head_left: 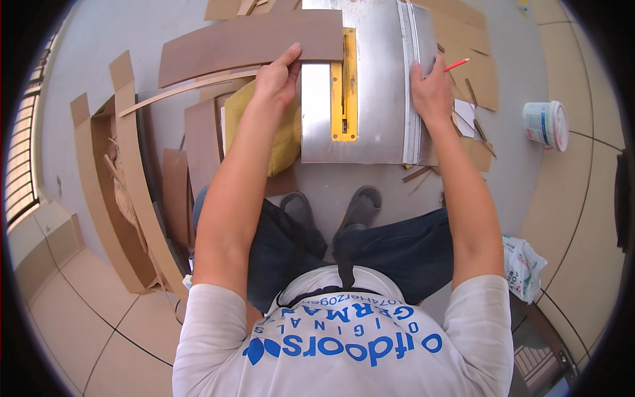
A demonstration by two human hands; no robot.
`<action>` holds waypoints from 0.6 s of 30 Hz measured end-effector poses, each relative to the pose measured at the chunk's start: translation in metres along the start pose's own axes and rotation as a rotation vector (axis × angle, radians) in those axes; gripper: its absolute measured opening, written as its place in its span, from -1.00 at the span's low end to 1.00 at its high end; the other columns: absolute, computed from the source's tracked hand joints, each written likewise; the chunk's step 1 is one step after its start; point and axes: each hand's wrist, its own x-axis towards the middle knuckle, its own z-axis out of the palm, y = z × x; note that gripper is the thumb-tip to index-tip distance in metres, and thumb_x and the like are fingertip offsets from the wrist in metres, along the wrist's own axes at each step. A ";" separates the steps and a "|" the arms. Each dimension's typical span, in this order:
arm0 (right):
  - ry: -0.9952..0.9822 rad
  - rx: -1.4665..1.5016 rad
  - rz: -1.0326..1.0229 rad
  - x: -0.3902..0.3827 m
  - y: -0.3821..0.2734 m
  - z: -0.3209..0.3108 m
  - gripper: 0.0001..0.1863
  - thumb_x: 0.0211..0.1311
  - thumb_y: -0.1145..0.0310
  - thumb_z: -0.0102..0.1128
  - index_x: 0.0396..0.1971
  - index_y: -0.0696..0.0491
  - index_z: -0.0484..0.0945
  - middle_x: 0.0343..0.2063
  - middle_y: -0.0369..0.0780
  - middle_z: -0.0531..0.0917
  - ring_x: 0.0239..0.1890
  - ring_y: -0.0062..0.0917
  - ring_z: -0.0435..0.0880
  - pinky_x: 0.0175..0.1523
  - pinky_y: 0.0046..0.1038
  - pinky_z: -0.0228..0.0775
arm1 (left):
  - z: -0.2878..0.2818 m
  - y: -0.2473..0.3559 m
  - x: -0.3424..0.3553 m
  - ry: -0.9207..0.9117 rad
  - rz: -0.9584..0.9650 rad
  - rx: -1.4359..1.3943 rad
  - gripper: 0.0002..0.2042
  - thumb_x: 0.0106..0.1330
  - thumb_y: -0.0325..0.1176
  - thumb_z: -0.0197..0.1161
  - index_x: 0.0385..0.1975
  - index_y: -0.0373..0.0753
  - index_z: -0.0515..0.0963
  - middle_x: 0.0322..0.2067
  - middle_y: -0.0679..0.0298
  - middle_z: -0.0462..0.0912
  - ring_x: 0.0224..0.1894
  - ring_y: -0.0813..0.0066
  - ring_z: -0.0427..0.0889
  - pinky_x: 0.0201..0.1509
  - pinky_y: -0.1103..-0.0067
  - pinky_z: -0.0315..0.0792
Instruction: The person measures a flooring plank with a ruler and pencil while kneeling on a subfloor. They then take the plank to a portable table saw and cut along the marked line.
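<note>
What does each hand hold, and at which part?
Left hand grips the brown board at its near edge. Right hand holds a red pencil and rests on the saw table.

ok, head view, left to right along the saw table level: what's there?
Leaning brown boards → left hand on the board → yellow insert → right hand → red pencil → white tub.

A brown board [251, 41] lay across the upper middle of the frame, over a silver metal saw table [377, 86] with a yellow insert [344, 86]. A red pencil [457, 64] showed at upper right, near a white tub [546, 124] with a blue band. At centre left sat a mustard-yellow cloth [284, 135]. Tan strips [132, 178] lined the left side. The floor tiles [79, 311] were beige with dark joints.
</note>
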 end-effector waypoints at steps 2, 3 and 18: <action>-0.010 0.000 0.009 0.001 0.000 -0.001 -0.21 0.41 -0.15 0.03 0.43 0.11 0.23 0.23 0.16 0.52 0.25 0.09 0.52 0.31 -0.02 0.38 | 0.005 0.000 -0.003 -0.003 0.007 0.014 -0.72 0.39 -0.54 0.37 0.03 -0.38 0.51 -0.01 0.14 0.63 0.07 0.33 0.64 0.25 0.54 0.62; -0.014 -0.003 0.014 0.000 0.000 -0.001 -0.21 0.41 -0.16 0.03 0.43 0.10 0.23 0.24 0.15 0.51 0.26 0.09 0.52 0.30 -0.01 0.38 | 0.006 0.001 -0.006 0.000 0.007 0.017 -0.72 0.39 -0.54 0.37 0.03 -0.38 0.51 -0.01 0.14 0.63 0.07 0.33 0.64 0.25 0.54 0.62; 0.015 -0.022 -0.011 0.004 0.006 0.005 -0.21 0.41 -0.18 0.02 0.43 0.07 0.24 0.22 0.13 0.53 0.25 0.07 0.52 0.29 -0.02 0.40 | 0.006 0.000 -0.020 0.056 -0.013 0.038 -0.71 0.36 -0.55 0.39 0.02 -0.37 0.50 -0.04 0.16 0.63 0.04 0.33 0.65 0.22 0.53 0.65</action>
